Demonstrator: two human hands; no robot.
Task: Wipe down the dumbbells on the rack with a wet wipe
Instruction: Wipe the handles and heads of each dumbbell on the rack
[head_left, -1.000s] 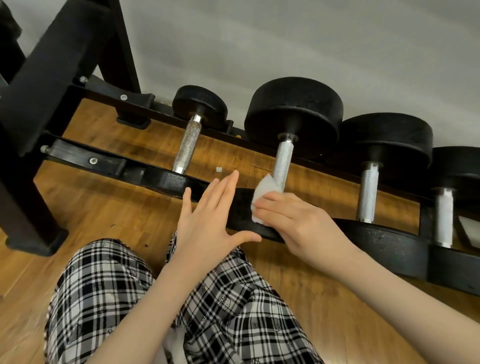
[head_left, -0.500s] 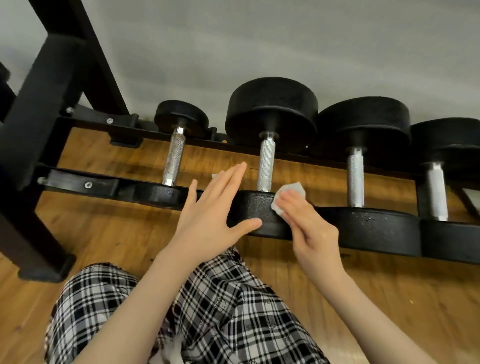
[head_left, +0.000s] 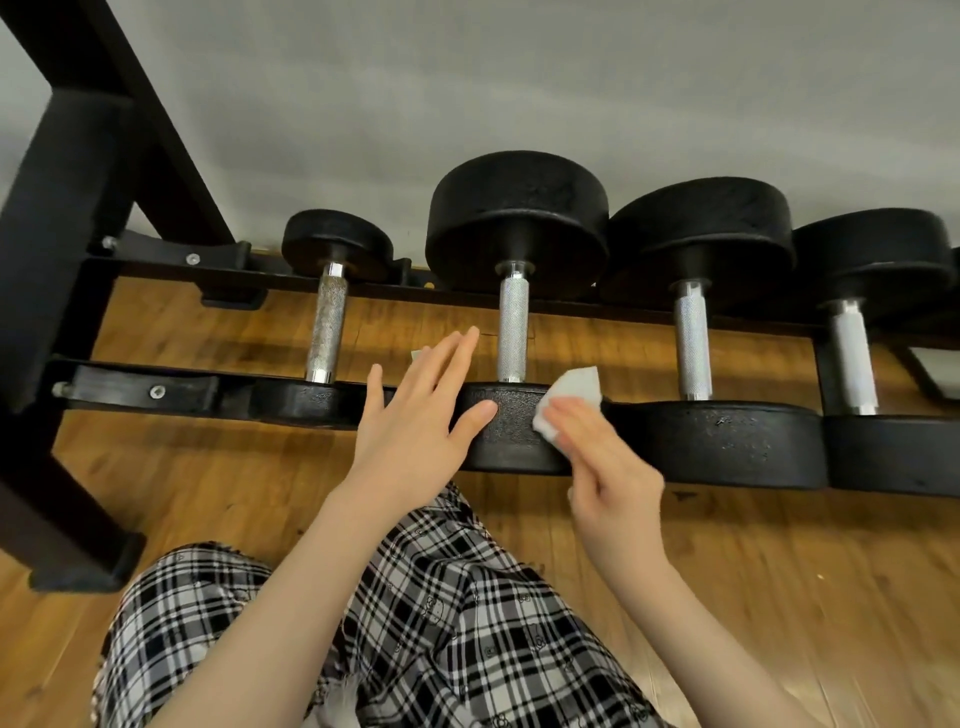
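Pressing the wet wipe (head_left: 570, 404) onto the near head of the second dumbbell (head_left: 511, 332) with your right hand (head_left: 605, 462), fingers (head_left: 558, 415) curled over its lower edge. Your left hand (head_left: 415, 415) rests flat and straight-fingered just beside it on the same head.

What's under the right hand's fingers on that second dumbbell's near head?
A white wet wipe, pressed by the right hand against the near head. Part of the wipe sticks out above; the rest, and the rubber beneath, are covered.

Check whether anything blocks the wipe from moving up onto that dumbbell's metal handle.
Nothing visible does. The right hand presses the wet wipe on the near head, just right of the handle. The left hand rests flat left of the handle, clear of that path.
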